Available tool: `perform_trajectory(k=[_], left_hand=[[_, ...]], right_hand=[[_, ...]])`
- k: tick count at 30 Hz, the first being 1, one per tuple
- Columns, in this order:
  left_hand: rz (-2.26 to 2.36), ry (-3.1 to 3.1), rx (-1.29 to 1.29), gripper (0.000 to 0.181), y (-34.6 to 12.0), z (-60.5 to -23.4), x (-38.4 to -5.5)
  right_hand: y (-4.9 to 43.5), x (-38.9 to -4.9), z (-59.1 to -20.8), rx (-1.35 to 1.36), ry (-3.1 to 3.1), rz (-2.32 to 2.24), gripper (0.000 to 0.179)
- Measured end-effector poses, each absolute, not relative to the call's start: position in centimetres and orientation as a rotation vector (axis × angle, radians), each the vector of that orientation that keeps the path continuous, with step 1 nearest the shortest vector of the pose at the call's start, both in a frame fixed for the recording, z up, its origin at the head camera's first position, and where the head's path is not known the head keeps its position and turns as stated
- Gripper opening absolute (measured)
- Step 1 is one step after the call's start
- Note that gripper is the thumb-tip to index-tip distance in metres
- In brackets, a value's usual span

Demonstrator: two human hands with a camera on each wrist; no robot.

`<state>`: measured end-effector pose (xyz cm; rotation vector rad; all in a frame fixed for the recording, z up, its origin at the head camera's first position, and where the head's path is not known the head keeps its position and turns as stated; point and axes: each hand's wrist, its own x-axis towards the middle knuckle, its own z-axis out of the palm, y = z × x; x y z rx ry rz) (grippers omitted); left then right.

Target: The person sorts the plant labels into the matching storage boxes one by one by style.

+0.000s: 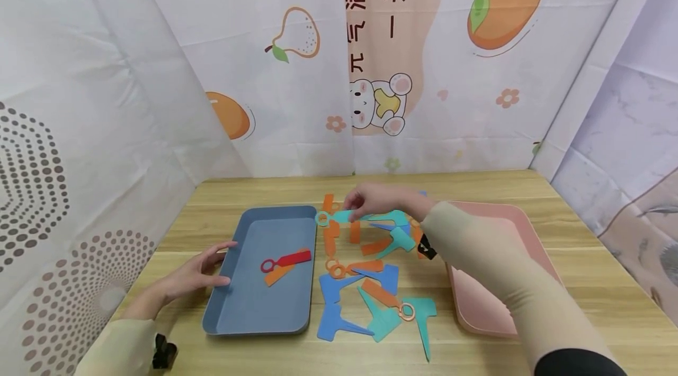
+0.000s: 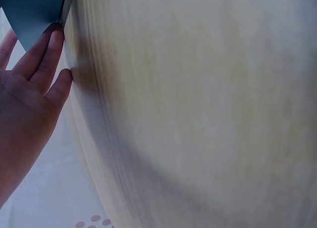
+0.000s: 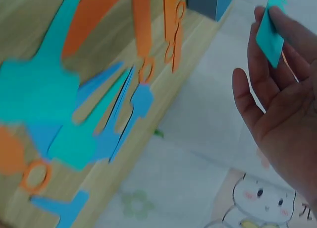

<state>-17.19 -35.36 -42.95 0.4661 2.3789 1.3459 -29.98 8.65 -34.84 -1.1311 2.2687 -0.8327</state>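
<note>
My right hand [image 1: 365,199] pinches a flat teal tag [image 3: 271,34] with a ring at one end, between thumb and fingers, above the far middle of the table. Below it lie loose tags: T-shaped blue ones [image 1: 331,288], teal ones [image 1: 424,320] and orange ring-ended ones [image 1: 365,266]. My left hand [image 1: 193,273] rests at the left rim of the blue tray [image 1: 249,311], its fingers fairly straight against the outer wall in the left wrist view. Inside that tray a red ring-ended tag [image 1: 293,258] lies across an orange tag [image 1: 276,275].
A pink tray [image 1: 471,305] stands at the right, partly hidden under my right forearm. Several tags lie between the trays on the wooden table [image 1: 182,235]. A printed white curtain [image 1: 296,99] hangs behind the table's far edge.
</note>
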Motion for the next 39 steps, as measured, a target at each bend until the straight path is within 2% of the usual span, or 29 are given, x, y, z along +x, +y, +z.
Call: perform_trajectory(k=[8, 22, 31, 39], left_hand=[[1.362, 2.369, 0.476, 0.075, -35.5, -43.0, -17.2], [1.329, 2.403, 0.46, 0.076, -35.4, -43.0, -17.2], [1.345, 2.395, 0.448, 0.076, -35.4, -43.0, -17.1], [1.368, 2.382, 0.469, 0.076, -35.4, -43.1, -17.2]], right_hand=[[3.9, -29.1, -35.4, -1.239, 2.299, -0.767, 0.019], [-2.5, -27.5, -36.7, -1.323, 2.289, -0.753, 0.018], [-5.0, -26.6, -38.7, -1.331, 2.31, -0.736, 0.022], [-6.0, -26.0, -39.7, -1.346, 2.254, -0.768, 0.017]])
